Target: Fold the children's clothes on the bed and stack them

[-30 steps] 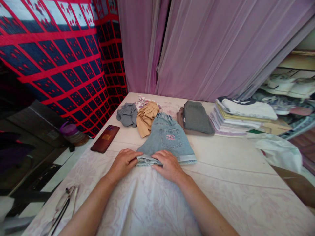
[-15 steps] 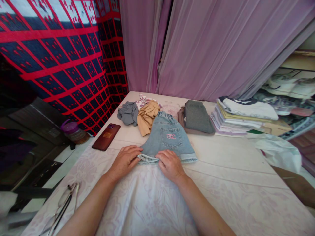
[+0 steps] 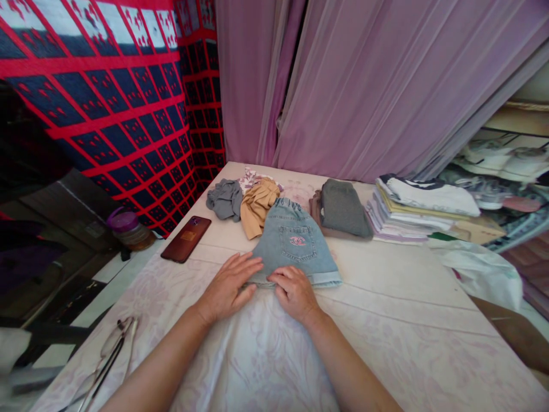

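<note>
Blue denim shorts (image 3: 295,237) lie folded in half on the table, the elastic waist away from me and a back pocket with pink embroidery on top. My left hand (image 3: 229,286) rests flat at the left end of the hem, fingers stretched out and thumb apart. At the middle of the hem, my right hand (image 3: 295,293) has its fingers bent and closed on the hem's edge. Both hands cover part of the hem.
Behind the shorts lie crumpled tan (image 3: 258,207) and grey garments (image 3: 224,199). Folded dark grey clothing (image 3: 345,209) and a taller clothes stack (image 3: 398,212) are to the right. A phone (image 3: 186,238) and eyeglasses (image 3: 114,349) lie left on the patterned tablecloth (image 3: 386,337).
My left hand has let go of the hem corner and shifted right, its fingers now spread over the cloth. The left hem lies flatter. My right hand stays at nearly the same spot.
</note>
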Tool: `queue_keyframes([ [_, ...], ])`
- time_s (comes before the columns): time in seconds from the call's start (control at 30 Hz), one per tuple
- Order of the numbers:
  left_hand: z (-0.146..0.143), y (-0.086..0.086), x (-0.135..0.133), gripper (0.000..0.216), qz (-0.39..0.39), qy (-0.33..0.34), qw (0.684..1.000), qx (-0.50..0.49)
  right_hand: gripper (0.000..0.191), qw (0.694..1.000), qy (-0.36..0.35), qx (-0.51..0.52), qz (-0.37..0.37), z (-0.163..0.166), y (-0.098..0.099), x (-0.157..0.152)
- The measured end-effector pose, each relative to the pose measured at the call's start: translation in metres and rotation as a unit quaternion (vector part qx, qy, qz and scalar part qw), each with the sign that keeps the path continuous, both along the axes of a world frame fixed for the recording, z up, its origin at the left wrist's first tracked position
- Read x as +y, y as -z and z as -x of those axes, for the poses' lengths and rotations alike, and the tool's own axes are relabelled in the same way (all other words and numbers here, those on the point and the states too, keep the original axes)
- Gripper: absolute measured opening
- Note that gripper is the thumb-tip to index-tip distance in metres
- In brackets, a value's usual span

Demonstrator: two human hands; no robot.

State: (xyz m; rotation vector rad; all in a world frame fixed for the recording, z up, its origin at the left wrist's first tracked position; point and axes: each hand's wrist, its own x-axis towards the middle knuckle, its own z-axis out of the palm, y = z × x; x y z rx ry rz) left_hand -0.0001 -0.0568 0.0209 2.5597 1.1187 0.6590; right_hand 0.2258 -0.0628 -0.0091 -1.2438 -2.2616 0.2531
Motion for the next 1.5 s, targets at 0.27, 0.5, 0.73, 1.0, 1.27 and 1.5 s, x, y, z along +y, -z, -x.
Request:
queue_keyframes([
  [0.27,-0.004,0.011,0.003,0.044,0.071,-0.005,0.995,0.073,0.025,0.999,0.023,-0.024,-0.002,-0.052,-0.004,-0.013],
  [0.5,-0.006,0.013,0.005,0.039,0.067,-0.033,0.995,0.066,0.029,0.971,0.229,0.043,-0.048,-0.118,0.013,-0.015],
  [0.73,-0.018,-0.004,0.007,0.035,0.077,-0.057,0.988,0.124,0.025,0.934,0.299,-0.031,0.194,-0.122,-0.015,0.006],
  [1.0,-0.045,-0.026,0.008,0.025,-0.037,-0.032,0.950,0.310,0.025,0.920,0.293,0.093,0.244,-0.115,-0.020,0.022],
  [1.27,-0.058,-0.024,-0.017,0.030,-0.053,-0.002,0.972,0.227,0.035,0.911,0.368,0.044,0.179,-0.135,-0.024,0.010],
  [1.5,-0.068,-0.025,-0.016,0.034,-0.011,0.038,0.988,0.149,0.057,0.989,0.119,-0.079,0.038,-0.068,-0.040,-0.034],
])
